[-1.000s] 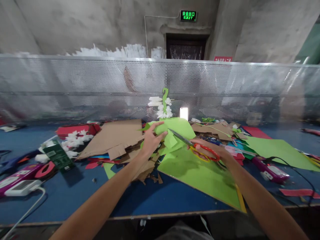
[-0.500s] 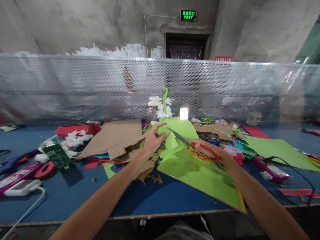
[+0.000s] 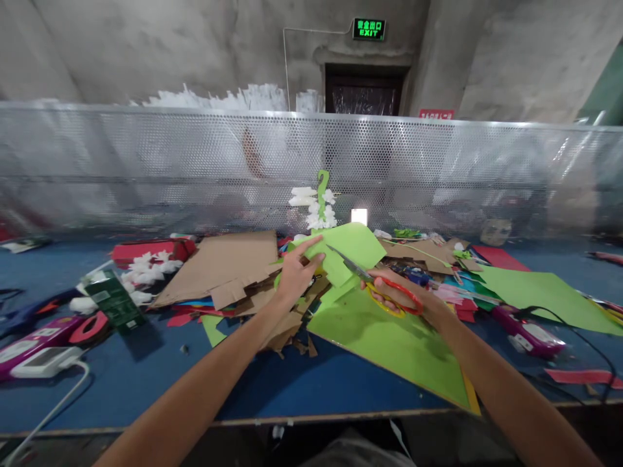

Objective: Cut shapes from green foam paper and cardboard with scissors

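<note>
Between left hand (image 3: pixel 294 275) and scissors (image 3: pixel 374 282) lies green paper (image 3: pixel 348 250).

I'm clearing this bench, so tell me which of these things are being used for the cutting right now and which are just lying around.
In use:
left hand, gripping the green paper piece
right hand, holding the scissors against that paper

Lying about:
brown cardboard
white paper flowers
green box
red box
purple tool with a black cable
</note>
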Demonstrator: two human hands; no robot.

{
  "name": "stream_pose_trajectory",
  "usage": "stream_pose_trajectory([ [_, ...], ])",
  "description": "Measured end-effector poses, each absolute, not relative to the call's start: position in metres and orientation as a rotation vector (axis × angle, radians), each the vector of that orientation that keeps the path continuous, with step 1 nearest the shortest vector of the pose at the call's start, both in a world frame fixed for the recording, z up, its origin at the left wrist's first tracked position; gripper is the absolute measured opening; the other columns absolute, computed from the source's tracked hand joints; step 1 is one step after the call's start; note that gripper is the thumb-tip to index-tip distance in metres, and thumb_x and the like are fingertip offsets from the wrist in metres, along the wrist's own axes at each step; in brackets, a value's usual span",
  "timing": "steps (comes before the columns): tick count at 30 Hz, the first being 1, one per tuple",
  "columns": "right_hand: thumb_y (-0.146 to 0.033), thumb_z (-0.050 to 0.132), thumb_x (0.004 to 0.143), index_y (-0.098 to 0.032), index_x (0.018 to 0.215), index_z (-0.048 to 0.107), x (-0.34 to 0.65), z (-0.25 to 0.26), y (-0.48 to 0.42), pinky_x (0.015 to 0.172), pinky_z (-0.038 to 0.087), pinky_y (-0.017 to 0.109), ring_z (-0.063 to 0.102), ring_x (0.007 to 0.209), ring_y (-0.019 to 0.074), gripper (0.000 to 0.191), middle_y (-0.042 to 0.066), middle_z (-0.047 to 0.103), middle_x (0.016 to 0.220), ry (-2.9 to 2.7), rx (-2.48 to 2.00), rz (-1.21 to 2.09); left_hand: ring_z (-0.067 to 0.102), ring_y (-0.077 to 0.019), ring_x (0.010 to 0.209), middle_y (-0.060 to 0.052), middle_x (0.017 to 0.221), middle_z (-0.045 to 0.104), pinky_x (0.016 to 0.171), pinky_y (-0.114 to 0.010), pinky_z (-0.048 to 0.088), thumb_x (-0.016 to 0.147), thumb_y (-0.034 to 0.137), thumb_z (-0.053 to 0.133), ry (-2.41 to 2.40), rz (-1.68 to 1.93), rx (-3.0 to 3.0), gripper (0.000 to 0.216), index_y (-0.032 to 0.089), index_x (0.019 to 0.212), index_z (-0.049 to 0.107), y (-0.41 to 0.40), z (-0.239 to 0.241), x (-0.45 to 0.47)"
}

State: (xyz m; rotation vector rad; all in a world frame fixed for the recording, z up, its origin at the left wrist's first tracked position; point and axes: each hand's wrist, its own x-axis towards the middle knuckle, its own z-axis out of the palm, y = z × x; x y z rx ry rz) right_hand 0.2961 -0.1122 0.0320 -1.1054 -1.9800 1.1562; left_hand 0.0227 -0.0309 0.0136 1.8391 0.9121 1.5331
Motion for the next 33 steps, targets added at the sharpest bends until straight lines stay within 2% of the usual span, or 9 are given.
stream_pose_trajectory([
  [8, -0.084, 0.054, 0.091, -0.021, 0.111, 0.061, 0.291, 0.025, -0.104, 0.039, 0.040, 0.021, 0.045, 0.047, 0.0092, 0.067, -0.003, 0.049, 0.071, -1.984, -1.137, 1.114, 0.019, -0.0082, 0.047, 0.010, 0.053, 0.026, 0.046, -0.026, 0.014, 0.087, 0.046, 0.075, 0.924, 1.564, 1.802, 0.048, 0.015, 0.123, 0.075, -0.039, 0.021, 0.025],
  [16, -0.090, 0.055, 0.085, -0.020, 0.098, 0.055, 0.283, 0.020, -0.099, 0.034, 0.038, 0.018, 0.045, 0.044, 0.0072, 0.071, -0.004, 0.049, 0.068, -1.973, -1.178, 1.081, 0.022, -0.0081, 0.047, 0.010, 0.054, 0.031, 0.047, -0.025, 0.015, 0.086, 0.048, 0.076, 0.944, 1.548, 1.779, 0.057, 0.014, 0.132, 0.071, -0.039, 0.020, 0.025],
  [20, -0.089, 0.056, 0.084, -0.020, 0.094, 0.054, 0.284, 0.018, -0.096, 0.033, 0.039, 0.019, 0.046, 0.042, 0.0075, 0.070, -0.004, 0.051, 0.066, -2.007, -1.196, 1.001, 0.021, -0.0090, 0.048, 0.009, 0.054, 0.030, 0.047, -0.026, 0.015, 0.087, 0.045, 0.073, 0.968, 1.545, 1.798, 0.052, 0.013, 0.129, 0.073, -0.042, 0.024, 0.026],
  [25, -0.091, 0.049, 0.087, -0.018, 0.096, 0.057, 0.287, 0.019, -0.096, 0.036, 0.040, 0.019, 0.046, 0.042, 0.0078, 0.074, -0.004, 0.051, 0.065, -2.079, -1.180, 0.869, 0.021, -0.0089, 0.047, 0.010, 0.053, 0.029, 0.047, -0.025, 0.015, 0.088, 0.045, 0.073, 0.970, 1.562, 1.815, 0.048, 0.013, 0.124, 0.074, -0.043, 0.024, 0.026],
  [30, -0.089, 0.045, 0.091, -0.018, 0.097, 0.058, 0.293, 0.025, -0.097, 0.039, 0.038, 0.022, 0.045, 0.043, 0.0089, 0.072, -0.003, 0.050, 0.066, -2.160, -1.155, 0.828, 0.027, -0.0089, 0.046, 0.008, 0.054, 0.039, 0.045, -0.024, 0.020, 0.091, 0.050, 0.071, 0.954, 1.579, 1.861, 0.045, 0.014, 0.117, 0.075, -0.036, 0.021, 0.020],
  [33, -0.090, 0.045, 0.091, -0.018, 0.095, 0.058, 0.298, 0.029, -0.097, 0.041, 0.036, 0.024, 0.044, 0.044, 0.0106, 0.073, -0.003, 0.049, 0.064, -2.233, -1.130, 0.829, 0.032, -0.0080, 0.047, 0.003, 0.064, 0.054, 0.045, -0.023, 0.024, 0.091, 0.050, 0.072, 0.933, 1.632, 1.877, 0.037, 0.015, 0.105, 0.076, -0.028, 0.020, 0.014],
])
